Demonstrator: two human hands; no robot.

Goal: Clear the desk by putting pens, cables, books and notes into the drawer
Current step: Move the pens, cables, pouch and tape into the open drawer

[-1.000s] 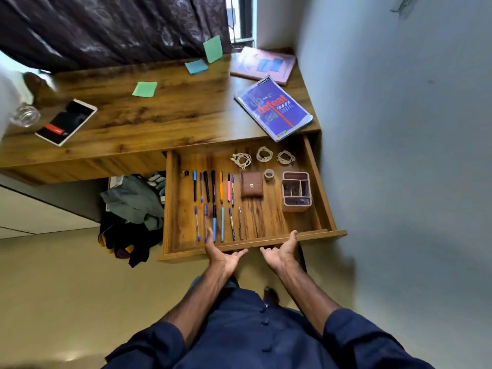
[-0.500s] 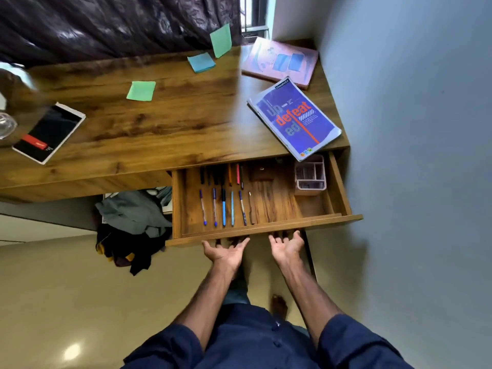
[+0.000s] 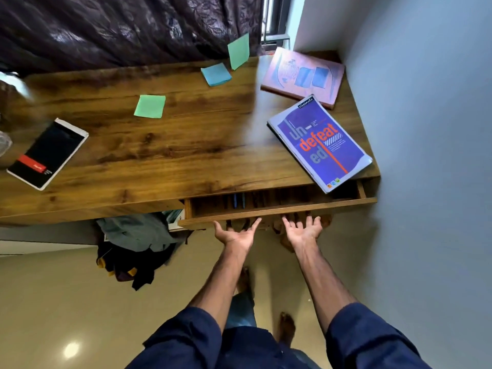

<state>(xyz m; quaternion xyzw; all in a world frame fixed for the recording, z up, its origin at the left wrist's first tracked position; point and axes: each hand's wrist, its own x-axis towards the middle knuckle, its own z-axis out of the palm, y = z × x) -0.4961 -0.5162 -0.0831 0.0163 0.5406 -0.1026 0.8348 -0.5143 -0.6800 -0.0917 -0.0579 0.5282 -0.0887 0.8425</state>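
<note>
The wooden drawer (image 3: pixel 277 211) under the desk's right half shows only a narrow strip of its inside, with a blue pen (image 3: pixel 235 200) just visible. My left hand (image 3: pixel 235 234) and my right hand (image 3: pixel 303 230) are palm up with fingers spread, fingertips at the underside of the drawer front, holding nothing. On the desk (image 3: pixel 165 150) lie a blue notebook (image 3: pixel 319 142) overhanging the drawer, a pink book (image 3: pixel 303 75) behind it, a green sticky note (image 3: pixel 149 106), a blue note pad (image 3: pixel 216 74) and a green note (image 3: pixel 238 50) leaning upright at the curtain.
A tablet or phone (image 3: pixel 48 153) lies at the desk's left, with a glass (image 3: pixel 4 145) at the frame's edge. A pile of clothes (image 3: pixel 135 246) sits under the desk. A grey wall (image 3: pixel 426 155) runs close on the right. A dark curtain (image 3: pixel 119 27) hangs behind.
The drawer has slid in from fully pulled out to nearly shut, hiding the pens, cables and organiser. Both hands moved forward with its front edge.
</note>
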